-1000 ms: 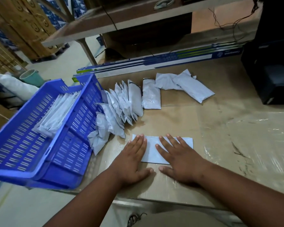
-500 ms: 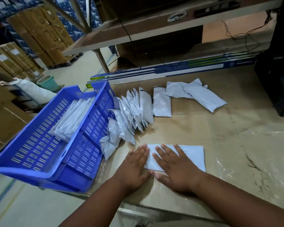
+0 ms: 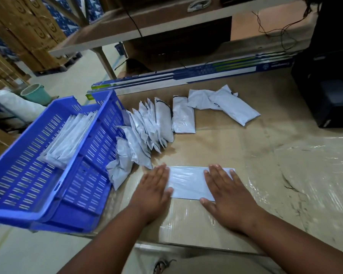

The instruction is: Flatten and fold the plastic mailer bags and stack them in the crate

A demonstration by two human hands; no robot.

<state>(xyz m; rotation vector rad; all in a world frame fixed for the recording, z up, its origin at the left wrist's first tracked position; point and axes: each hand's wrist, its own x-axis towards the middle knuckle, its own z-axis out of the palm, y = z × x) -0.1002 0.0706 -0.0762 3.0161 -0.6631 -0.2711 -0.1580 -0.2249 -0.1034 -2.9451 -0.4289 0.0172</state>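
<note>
A person's two bare hands press a flat white mailer bag (image 3: pixel 188 182) onto a cardboard-covered table (image 3: pixel 236 139), low in the middle of the view. The left hand (image 3: pixel 152 191) lies palm down over the bag's left end, fingers straight and together, holding nothing. The right hand (image 3: pixel 229 194) lies palm down over the bag's right end, fingers straight and slightly spread, thumb out along the bag's near edge. Between the hands the bare middle of the bag shows, smooth and flat.

At about ten o'clock from the hands, a row of puffy unflattened mailer bags (image 3: pixel 147 131) leans against the wall of a blue slotted crate (image 3: pixel 30 204). Inside the crate a stack of folded bags (image 3: pixel 67 141) rests against its far side; the count is too hard to make out. At twelve o'clock, a single bag (image 3: pixel 183 117) lies flat, and at one o'clock two more bags (image 3: pixel 224 103) overlap each other. Beyond them, long blue and white boxes (image 3: pixel 186 76) run across the table's back edge. At two o'clock sits a black machine (image 3: pixel 325 89), partly cropped. Shiny plastic wrap (image 3: pixel 315 175) covers the table at three o'clock.
</note>
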